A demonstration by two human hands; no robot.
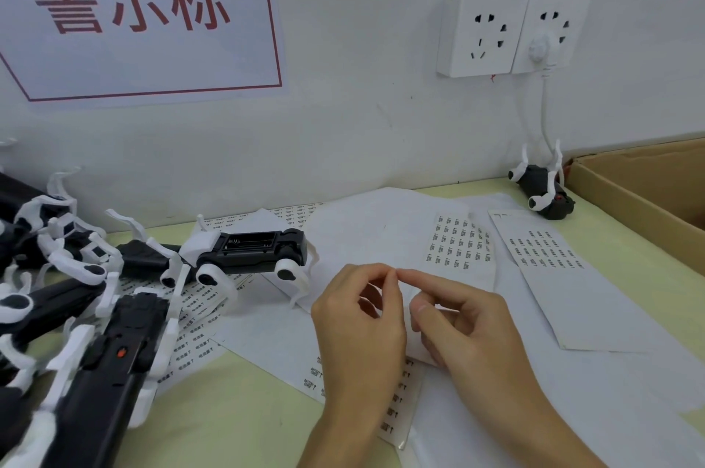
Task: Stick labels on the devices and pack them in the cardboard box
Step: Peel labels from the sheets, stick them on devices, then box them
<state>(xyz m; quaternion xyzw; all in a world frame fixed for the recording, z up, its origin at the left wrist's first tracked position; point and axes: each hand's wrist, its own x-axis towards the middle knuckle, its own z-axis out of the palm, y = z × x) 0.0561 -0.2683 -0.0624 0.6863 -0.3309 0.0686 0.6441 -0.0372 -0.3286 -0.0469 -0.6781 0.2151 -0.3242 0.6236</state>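
My left hand (358, 319) and my right hand (461, 319) meet fingertip to fingertip above the label sheets, pinching something very small between them; the label itself is too small to make out. A label sheet (459, 244) with rows of small printed stickers lies just beyond my hands. A black and white robot-dog device (251, 252) lies on its back to the left, belly up. Several more devices (76, 307) are piled at the far left. One device (541, 191) lies upside down beside the cardboard box (625, 196) at the right.
More sticker sheets (549, 250) and backing papers cover the pale green table (244, 410). Wall sockets (511, 32) with a white plug and cable hang above the right device. A red-lettered sign (129, 13) is on the wall at left.
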